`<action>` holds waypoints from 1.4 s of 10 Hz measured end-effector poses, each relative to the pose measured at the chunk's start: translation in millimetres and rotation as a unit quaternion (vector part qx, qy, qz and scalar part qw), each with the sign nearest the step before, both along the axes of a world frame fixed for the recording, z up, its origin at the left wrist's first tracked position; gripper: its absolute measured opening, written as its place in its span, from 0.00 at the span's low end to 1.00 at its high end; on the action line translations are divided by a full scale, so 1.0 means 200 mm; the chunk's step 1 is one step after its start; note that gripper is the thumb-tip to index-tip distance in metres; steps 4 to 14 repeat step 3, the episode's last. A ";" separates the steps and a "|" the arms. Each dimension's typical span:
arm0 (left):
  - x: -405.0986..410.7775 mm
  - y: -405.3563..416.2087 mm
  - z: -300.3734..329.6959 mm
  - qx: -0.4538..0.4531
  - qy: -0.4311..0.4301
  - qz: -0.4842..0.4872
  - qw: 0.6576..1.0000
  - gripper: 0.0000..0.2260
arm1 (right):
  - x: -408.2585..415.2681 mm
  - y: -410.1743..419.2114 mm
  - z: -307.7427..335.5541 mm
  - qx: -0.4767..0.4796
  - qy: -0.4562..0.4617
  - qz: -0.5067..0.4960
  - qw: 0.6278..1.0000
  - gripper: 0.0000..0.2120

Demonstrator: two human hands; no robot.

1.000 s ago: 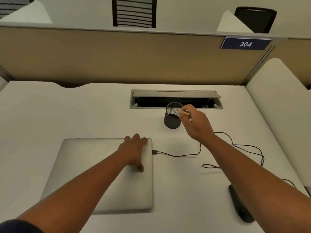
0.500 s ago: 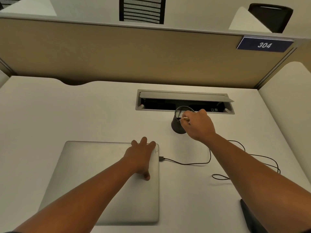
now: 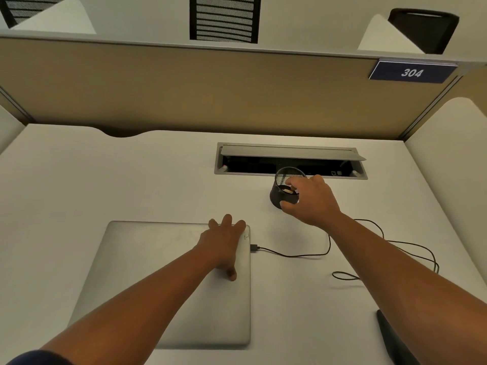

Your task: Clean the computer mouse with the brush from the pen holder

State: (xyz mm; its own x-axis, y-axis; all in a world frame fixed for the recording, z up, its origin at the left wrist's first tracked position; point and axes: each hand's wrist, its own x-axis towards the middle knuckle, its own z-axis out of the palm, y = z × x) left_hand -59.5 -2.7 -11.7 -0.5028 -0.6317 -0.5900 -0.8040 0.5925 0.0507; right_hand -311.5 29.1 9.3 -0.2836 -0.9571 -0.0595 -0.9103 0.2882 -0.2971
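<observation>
Right hand [image 3: 312,200]: over the near right rim of the pen holder [image 3: 283,194], fingers curled down at the rim. Pale sliver under the fingertips, possibly the brush [image 3: 287,191], lying inside the holder mouth; whether pinched or merely touched cannot be told.

Pen holder: black mesh cup, upright on the white desk [image 3: 131,185], directly under and left of the right hand's fingertips, partly covered by the hand.

Left hand [image 3: 224,242]: well apart from the right hand, nearer and to its left. Flat, fingers straight and spread, pressed on the far right corner of the laptop lid; holding nothing.

Laptop [image 3: 163,283]: silver, closed, lying flat under the left hand.

Cable [image 3: 292,255]: thin, black, plugged into the laptop's right edge just beside the left hand, passing below the right wrist and looping off under the right forearm.

Computer mouse [image 3: 392,338]: dark shape, presumed the mouse, at the near right edge of view, under the right forearm, well apart from both hands; mostly hidden.

Cable tray [image 3: 290,160]: grey recessed box with raised flap, just beyond the right hand and pen holder.

Partition [image 3: 184,93]: tan panel behind the desk, far beyond both hands.

Sign [image 3: 411,72]: blue plate reading 304, on the partition's upper right.
</observation>
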 end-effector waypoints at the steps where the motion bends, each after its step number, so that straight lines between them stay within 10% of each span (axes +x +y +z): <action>1: 0.00 0.02 0.02 0.009 0.005 0.013 1.000 0.54 | 0.03 0.08 0.04 0.001 0.004 -0.001 1.000 0.33; 14: 0.01 0.07 0.15 -0.012 0.065 0.044 0.997 0.52 | 0.06 0.21 0.11 -0.050 -0.011 0.007 0.999 0.35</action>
